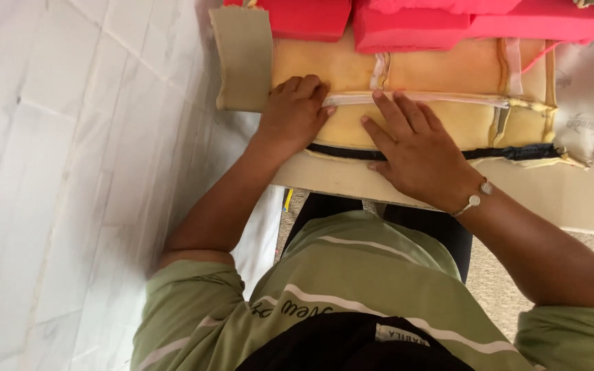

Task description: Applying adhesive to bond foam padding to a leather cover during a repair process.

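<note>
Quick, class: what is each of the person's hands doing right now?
Left hand: fingers curled, pressing on the yellow foam block at the pale strip; a grip cannot be told.
Right hand: open, flat on the foam, holding nothing.

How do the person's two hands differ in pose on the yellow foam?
The left hand is curled, fingertips bent onto the white strip; the right hand lies flat, fingers spread. The right wrist wears a silver bracelet; the left wrist is bare. Both press on the yellow foam.
</note>
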